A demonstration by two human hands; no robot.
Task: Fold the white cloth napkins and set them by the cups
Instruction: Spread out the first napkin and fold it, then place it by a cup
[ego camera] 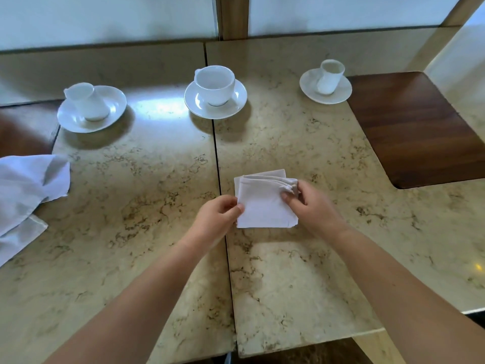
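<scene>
Both hands on a folded white napkin (265,206)

Left hand (217,214) pinches its left edge; right hand (309,203) pinches the stacked layered corner; square, flat on marble table (157,206).

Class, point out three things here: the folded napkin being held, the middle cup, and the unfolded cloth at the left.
folded napkin (265,208), head view, its flat top layer.
middle cup (214,86), head view, its outer wall.
unfolded cloth (23,185), head view, its crumpled middle.
</scene>
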